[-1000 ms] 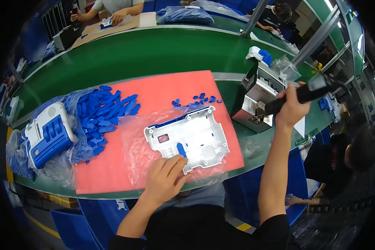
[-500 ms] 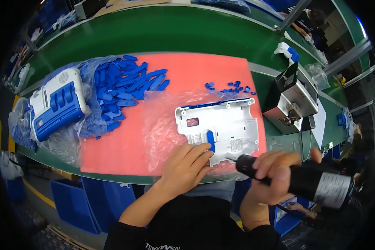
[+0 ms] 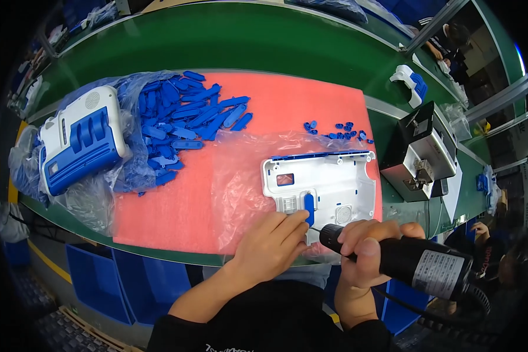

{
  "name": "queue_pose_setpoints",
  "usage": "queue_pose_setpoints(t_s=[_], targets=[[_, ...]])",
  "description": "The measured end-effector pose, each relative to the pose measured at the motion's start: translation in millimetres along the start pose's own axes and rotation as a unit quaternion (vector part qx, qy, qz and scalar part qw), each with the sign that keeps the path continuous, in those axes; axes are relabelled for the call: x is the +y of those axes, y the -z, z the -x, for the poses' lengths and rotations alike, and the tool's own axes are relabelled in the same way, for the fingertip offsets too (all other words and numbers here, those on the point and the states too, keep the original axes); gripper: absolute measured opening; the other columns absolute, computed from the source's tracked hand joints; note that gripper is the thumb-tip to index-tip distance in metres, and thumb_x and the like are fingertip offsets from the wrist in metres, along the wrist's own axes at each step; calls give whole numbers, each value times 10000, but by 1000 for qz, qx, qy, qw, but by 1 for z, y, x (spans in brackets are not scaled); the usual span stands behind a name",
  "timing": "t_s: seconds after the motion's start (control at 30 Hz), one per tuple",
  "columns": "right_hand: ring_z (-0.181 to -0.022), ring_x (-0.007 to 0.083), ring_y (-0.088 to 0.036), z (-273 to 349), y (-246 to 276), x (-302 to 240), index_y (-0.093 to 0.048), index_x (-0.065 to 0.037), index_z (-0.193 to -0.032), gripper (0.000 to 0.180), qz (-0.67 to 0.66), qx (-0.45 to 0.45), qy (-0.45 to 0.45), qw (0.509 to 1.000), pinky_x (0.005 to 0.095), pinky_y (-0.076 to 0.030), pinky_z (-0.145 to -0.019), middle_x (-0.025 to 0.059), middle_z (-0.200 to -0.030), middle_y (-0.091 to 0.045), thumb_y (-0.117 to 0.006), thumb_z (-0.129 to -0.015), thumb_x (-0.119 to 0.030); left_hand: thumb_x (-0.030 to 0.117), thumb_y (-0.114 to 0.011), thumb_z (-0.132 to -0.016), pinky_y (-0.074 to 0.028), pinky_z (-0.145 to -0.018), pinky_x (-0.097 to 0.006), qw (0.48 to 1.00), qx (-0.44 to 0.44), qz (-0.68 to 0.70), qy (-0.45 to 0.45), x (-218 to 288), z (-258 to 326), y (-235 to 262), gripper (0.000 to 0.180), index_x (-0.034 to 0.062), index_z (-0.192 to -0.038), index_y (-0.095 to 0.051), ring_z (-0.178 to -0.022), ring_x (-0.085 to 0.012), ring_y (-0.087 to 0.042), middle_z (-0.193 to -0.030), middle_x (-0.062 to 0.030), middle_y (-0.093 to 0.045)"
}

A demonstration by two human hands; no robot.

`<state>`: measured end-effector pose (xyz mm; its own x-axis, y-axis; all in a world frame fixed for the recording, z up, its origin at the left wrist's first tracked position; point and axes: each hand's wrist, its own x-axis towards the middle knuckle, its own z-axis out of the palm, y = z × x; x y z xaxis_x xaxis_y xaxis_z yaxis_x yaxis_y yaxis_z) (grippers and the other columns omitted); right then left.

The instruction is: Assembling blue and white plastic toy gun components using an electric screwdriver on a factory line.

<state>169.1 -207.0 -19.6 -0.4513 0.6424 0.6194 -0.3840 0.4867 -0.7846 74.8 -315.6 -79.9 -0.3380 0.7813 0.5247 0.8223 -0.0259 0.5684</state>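
A white plastic housing [image 3: 334, 182] lies open-side up on a sheet of clear film over the red foam mat [image 3: 176, 205]. A small blue insert [image 3: 309, 209] sits in its near edge. My left hand [image 3: 273, 237] rests at that edge, fingertips pressed against the blue insert. My right hand [image 3: 369, 240] grips a black electric screwdriver [image 3: 405, 258], held almost level, its tip pointing left at the housing's near edge beside the insert.
A pile of blue plastic pieces [image 3: 182, 120] on a plastic bag covers the mat's left. A finished white and blue housing [image 3: 82, 138] lies further left. Small blue bits [image 3: 337, 130] sit behind the housing. A grey metal machine [image 3: 419, 152] stands right. The green belt [image 3: 264, 41] runs behind.
My right hand has swung the screwdriver from high at the right down to the housing's near edge. My left hand has stayed on the blue insert.
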Motion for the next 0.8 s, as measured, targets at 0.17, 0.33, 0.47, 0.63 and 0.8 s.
queue_pose_setpoints(t_s=[0.17,0.33,0.47,0.63,0.8], targets=[[-466,154,-489,11,-3,-6,-298,-125,-980,392,-18,-43,3,999,324,-471,-518,49,-628,-484,-634,-785,-78,124,-699,-630,-445,-688,-304,1000,1,-4,-9,3,1,1,345,0,-937,-601,-798,-208,-500,-1108,-70,-549],[-521,173,-529,15,2,-4,-297,-109,-996,384,-4,-59,-21,998,350,-496,-565,68,-661,-507,-603,-779,-26,97,-705,-619,-444,-668,-312,1000,13,-10,-2,10,0,2,374,-1,-961,-589,-793,-212,-506,-1082,-74,-554],[-509,171,-533,1,4,5,-341,-74,-1017,352,-90,-14,2,996,333,-501,-527,67,-647,-508,-591,-777,-10,126,-696,-648,-441,-671,-312,999,-11,-50,-14,17,-2,7,413,0,-1020,-570,-803,-213,-514,-1063,-89,-557],[-490,101,-410,-58,83,-45,-311,39,-1242,453,-82,211,66,972,270,-404,-502,20,-629,-411,-486,-834,-54,231,-663,-704,-407,-727,-345,981,-96,-158,-53,43,-16,15,471,14,-1103,-540,-784,-217,-503,-1046,-103,-549],[-520,85,-487,-61,135,-11,-469,36,-1115,362,138,226,-62,962,225,-391,-504,26,-645,-514,-604,-781,0,184,-605,-745,-390,-710,-342,966,-115,-214,-88,37,-4,-1,381,7,-1077,-544,-762,-226,-492,-970,-87,-540]])
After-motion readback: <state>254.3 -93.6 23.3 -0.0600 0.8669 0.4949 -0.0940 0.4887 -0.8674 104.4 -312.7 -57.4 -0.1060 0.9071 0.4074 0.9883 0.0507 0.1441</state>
